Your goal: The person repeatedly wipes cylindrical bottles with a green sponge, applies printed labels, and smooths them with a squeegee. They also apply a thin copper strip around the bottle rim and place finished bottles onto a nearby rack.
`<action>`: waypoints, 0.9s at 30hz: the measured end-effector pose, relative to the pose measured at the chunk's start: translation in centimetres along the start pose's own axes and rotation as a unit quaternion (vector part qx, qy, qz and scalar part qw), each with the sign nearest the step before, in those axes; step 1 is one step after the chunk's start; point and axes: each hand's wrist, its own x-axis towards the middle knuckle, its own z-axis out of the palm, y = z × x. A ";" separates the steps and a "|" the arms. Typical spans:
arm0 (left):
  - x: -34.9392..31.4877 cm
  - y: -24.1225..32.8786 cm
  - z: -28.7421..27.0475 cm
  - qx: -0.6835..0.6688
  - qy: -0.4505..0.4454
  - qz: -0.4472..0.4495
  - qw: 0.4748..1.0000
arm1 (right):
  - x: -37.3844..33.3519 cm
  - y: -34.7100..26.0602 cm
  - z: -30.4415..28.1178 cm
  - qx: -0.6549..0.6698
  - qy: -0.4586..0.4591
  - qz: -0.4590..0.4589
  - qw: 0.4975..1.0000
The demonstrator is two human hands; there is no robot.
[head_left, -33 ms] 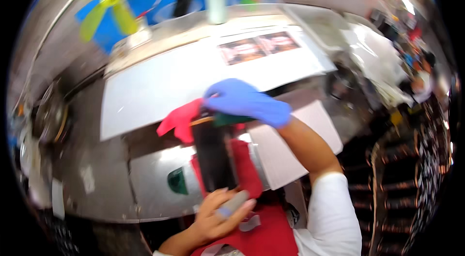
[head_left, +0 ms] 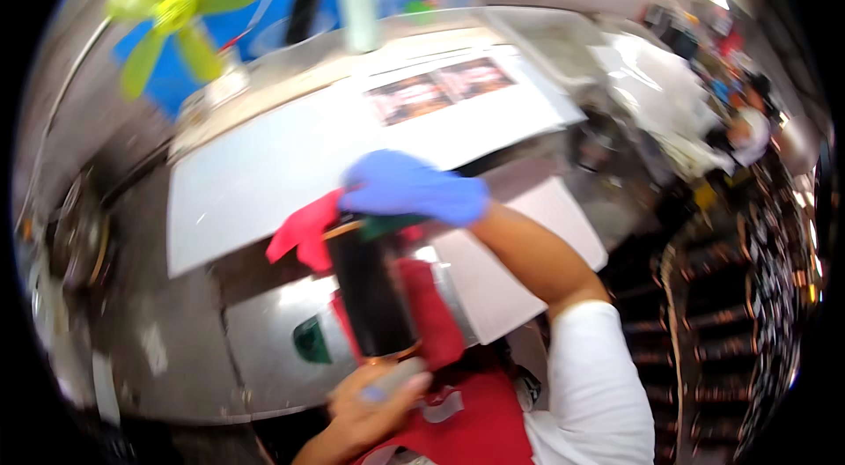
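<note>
A black cylindrical bottle with copper-coloured rims lies lengthwise in front of me, tilted and slightly blurred. My left hand, bare apart from a grey cover on one finger, is closed around its near end. At the far end, my right hand in a blue glove is closed on a red cloth that drapes out to the left. A dark green piece shows beneath the glove; how it is held is hidden. More red cloth spreads under the bottle.
A separate dark green piece lies on the metal table. Behind is a white board with printed pictures, a pale green bottle and a yellow-green fan. Racks of dark cylinders stand right.
The whole view has shifted, so most things sit further left. The bottle's near copper rim now shows above my left hand. Both hands keep their grip.
</note>
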 end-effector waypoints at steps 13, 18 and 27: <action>-3.1 0.1 -5.6 -0.682 0.305 -0.148 0.649 | -8.7 -6.8 -2.9 0.085 -0.018 -0.016 0.996; -2.5 -1.6 -5.2 -0.843 0.081 -0.076 0.527 | -20.4 -9.7 0.1 -0.017 0.233 -0.019 0.972; 0.4 -2.0 0.1 -0.777 -0.154 -0.155 0.590 | -48.0 -22.7 4.1 -0.132 0.501 0.431 0.738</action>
